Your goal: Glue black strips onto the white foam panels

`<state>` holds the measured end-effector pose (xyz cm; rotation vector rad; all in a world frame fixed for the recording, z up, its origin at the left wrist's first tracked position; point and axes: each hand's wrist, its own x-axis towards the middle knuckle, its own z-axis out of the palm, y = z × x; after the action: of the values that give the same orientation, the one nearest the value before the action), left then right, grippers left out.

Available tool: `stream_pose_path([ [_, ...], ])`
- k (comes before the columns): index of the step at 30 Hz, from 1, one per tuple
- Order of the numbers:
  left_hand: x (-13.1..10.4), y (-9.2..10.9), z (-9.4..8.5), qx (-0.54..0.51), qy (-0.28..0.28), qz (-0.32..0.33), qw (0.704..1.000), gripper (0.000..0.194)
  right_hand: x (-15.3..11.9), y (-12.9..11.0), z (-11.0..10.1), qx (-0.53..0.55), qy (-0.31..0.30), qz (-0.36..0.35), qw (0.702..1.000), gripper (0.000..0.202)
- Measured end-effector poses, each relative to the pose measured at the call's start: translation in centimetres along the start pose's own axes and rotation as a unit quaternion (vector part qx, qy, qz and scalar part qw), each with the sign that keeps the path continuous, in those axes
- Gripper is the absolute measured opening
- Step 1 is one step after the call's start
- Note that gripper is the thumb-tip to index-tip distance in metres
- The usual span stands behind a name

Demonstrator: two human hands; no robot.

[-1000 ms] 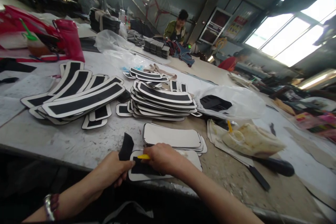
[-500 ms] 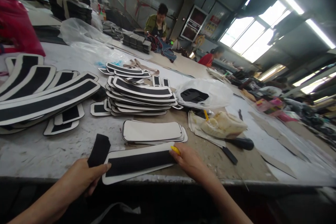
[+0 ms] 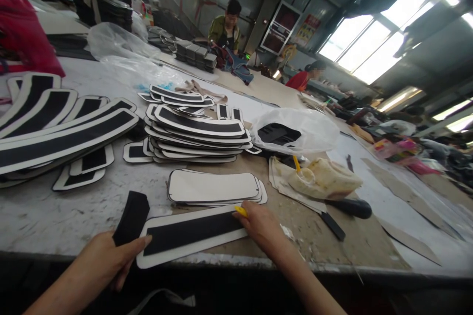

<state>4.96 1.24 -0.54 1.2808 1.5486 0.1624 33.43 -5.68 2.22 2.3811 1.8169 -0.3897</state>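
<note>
My left hand is closed around a bundle of black strips, which stands up above its thumb. That thumb also touches the left end of a white panel with a black strip laid along it, at the table's front edge. My right hand is closed on a small yellow tool at the panel's right end; most of the tool is hidden by the fingers. Just behind lies a short stack of plain white panels.
Curved black-and-white pieces are piled behind and at the left. To the right lie a plastic bag, a yellowed glue container and a black handle. A person sits across the table.
The view has shifted slightly. The yellow tool and my right hand have moved a little left along the panel; the panel's lower edge now looks flatter. Both hands keep their hold.
</note>
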Motion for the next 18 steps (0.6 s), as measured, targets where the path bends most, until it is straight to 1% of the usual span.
stream_pose_path([
  [6, 0.2, -0.3, 0.2, -0.010, 0.001, -0.009, 1.000, 0.051, 0.5, 0.3, 0.1, 0.011, -0.020, 0.003, 1.000, 0.023],
  [11, -0.7, 0.9, 0.5, -0.034, 0.022, -0.013, 0.999, 0.044, 0.6, 0.6, 0.4, 0.022, -0.024, 0.014, 0.999, 0.023],
  [14, -1.1, 1.6, 0.5, -0.044, 0.021, -0.019, 0.999, 0.041, 0.6, 0.7, 0.6, 0.028, -0.022, 0.011, 0.999, 0.024],
  [18, -1.1, 1.5, 0.5, -0.051, 0.008, -0.013, 0.999, 0.039, 0.5, 0.7, 0.4, 0.012, -0.020, 0.023, 0.999, 0.031],
])
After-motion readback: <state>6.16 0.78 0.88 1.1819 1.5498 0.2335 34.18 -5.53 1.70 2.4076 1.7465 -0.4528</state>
